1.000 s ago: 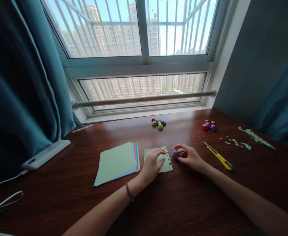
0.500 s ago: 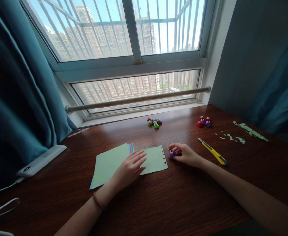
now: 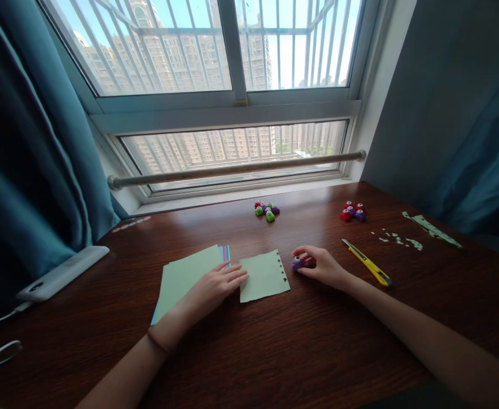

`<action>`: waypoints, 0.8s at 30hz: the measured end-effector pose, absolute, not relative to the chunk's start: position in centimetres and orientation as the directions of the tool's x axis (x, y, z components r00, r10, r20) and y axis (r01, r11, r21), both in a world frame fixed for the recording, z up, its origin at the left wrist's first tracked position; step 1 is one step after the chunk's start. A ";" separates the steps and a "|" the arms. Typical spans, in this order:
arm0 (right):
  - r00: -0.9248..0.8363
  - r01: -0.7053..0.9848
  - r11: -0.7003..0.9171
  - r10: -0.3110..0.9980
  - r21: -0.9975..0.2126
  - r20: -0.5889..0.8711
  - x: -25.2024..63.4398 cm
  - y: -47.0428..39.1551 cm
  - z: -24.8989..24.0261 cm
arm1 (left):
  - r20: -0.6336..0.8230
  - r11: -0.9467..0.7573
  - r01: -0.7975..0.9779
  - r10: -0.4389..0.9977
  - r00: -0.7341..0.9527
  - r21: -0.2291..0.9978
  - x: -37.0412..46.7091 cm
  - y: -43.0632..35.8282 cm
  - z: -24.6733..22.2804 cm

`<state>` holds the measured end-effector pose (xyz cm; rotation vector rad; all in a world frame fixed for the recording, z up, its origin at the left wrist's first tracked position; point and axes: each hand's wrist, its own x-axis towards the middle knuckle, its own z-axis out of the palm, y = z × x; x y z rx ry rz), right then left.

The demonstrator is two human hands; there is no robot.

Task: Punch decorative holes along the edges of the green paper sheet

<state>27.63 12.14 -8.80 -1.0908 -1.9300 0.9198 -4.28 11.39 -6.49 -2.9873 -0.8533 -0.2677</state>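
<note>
My right hand (image 3: 323, 268) has its fingers around a small purple paper punch (image 3: 297, 263) with an eye on top, just off the right edge of a small pale green sheet (image 3: 264, 276). Several small holes run down that edge of the sheet. My left hand (image 3: 217, 287) lies open and flat, its fingers stretched out. It rests over a stack of pale green paper (image 3: 185, 278), the fingertips reaching the left edge of the small sheet. Pink and blue paper edges peek out of the stack.
A yellow utility knife (image 3: 368, 263) lies right of my right hand. Beyond it are punched paper bits (image 3: 398, 238) and a torn paper strip (image 3: 432, 229). Coloured punches stand in a middle cluster (image 3: 267, 210) and a right cluster (image 3: 353, 211). A white power strip (image 3: 64, 274) lies left.
My left hand has slid left and off most of the small sheet, uncovering its left edge. My right hand keeps the purple punch beside the sheet's holed edge.
</note>
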 end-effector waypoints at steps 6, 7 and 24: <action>-0.222 0.456 0.322 0.944 -0.830 0.245 27.7 12.4 -8.8 | 0.288 -0.828 0.523 0.561 0.776 0.201 -2.0 8.6 -7.3; -0.198 0.463 0.314 0.948 -0.829 0.248 27.7 12.5 -8.8 | 0.310 -0.828 0.510 0.561 0.768 0.233 -1.6 8.3 -7.3; -0.189 0.487 0.333 0.943 -0.807 0.275 28.0 12.9 -9.3 | 0.426 -0.765 0.533 0.644 0.636 0.361 -1.1 8.3 -8.0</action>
